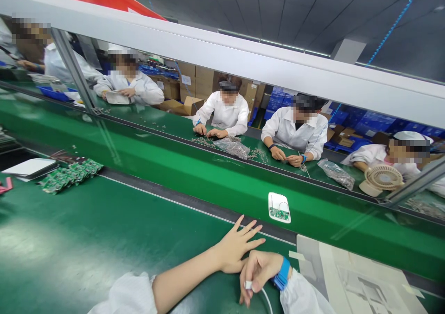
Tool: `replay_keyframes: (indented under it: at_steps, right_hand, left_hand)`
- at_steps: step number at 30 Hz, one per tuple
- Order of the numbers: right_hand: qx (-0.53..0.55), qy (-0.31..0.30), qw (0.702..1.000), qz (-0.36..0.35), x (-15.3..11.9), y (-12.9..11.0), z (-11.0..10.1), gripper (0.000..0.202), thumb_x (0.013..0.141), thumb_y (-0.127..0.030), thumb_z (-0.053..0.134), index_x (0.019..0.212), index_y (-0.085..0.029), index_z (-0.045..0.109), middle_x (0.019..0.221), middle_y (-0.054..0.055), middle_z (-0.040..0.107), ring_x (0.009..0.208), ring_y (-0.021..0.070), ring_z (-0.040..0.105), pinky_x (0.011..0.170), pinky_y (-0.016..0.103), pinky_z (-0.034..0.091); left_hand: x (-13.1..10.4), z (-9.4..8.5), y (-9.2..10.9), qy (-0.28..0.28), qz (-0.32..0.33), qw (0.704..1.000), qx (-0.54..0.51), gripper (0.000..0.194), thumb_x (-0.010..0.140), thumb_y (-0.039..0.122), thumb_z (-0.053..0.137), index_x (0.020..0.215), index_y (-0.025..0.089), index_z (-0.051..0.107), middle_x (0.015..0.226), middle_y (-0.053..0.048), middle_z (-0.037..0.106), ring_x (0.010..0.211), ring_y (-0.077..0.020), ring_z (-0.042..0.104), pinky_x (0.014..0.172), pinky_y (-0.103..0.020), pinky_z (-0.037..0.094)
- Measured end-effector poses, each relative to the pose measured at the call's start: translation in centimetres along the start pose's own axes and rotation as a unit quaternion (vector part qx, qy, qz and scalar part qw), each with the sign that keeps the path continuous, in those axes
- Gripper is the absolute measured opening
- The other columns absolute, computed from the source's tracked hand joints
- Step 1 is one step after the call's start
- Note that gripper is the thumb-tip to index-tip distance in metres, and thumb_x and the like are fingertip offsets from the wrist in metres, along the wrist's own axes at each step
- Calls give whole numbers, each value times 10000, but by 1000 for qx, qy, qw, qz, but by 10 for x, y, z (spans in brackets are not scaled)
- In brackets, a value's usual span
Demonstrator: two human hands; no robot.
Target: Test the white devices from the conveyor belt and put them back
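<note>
My left hand reaches over the green table with its fingers spread, holding nothing. Its fingertips point toward the dark edge strip of the belt. Close beside it, my right hand pinches the end of a white cable with a small plug. The cable runs down out of view. A blue strap circles my right wrist. Beyond my hands, on the green belt, lies a white plastic housing with a green circuit board and thin wires in it.
A row of green circuit boards lies at the left beside a flat white-topped item. Taped paper sheets cover the right side. Across the belt, several people in white coats work near bags of small parts and a fan.
</note>
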State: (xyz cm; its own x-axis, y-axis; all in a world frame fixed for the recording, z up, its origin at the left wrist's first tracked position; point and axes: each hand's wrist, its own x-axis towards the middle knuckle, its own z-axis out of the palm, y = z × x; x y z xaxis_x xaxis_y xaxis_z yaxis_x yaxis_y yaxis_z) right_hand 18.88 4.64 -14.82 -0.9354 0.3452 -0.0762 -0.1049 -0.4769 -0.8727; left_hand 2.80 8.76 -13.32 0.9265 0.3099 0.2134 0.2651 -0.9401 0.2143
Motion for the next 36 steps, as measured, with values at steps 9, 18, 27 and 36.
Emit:
replay_keyframes:
  at_steps: [9, 18, 27, 36]
  right_hand:
    - [-4, -3, 1000, -8, 1, 0, 0, 241, 606, -247, 768, 720, -52, 681, 752, 107, 657, 735, 218, 634, 830, 483, 441]
    - [-8, 7, 1000, -11, 2, -1, 2, 241, 611, -253, 767, 719, -57, 680, 745, 96, 652, 728, 205, 635, 820, 451, 455]
    - [-3, 16, 1000, -19, 2, -3, 5, 221, 614, -225, 765, 722, -50, 684, 738, 94, 648, 719, 207, 636, 809, 467, 455]
    - [-6, 10, 1000, -18, 1, 0, 1, 218, 613, -232, 765, 715, -57, 685, 735, 94, 650, 718, 208, 637, 811, 472, 451]
  left_hand:
    - [1, 2, 3, 46, -70, 996, 29, 673, 833, 436, 422, 1403, 278, 101, 1477, -52, 28, 1333, -323, 0, 1025, -606, -6]
    - [-2, 10, -1, 30, -89, 996, 13, 670, 844, 472, 391, 1404, 237, 109, 1470, -75, 102, 1337, -301, 37, 1023, -609, -35]
    - [-2, 11, -1, 34, -92, 995, 2, 663, 839, 450, 407, 1402, 240, 124, 1471, -65, 101, 1338, -299, 42, 1027, -603, -29]
    - [2, 3, 8, 107, -139, 984, 43, 839, 737, 454, 538, 1410, 246, 84, 1479, -46, 61, 1324, -355, 2, 1025, -602, -56]
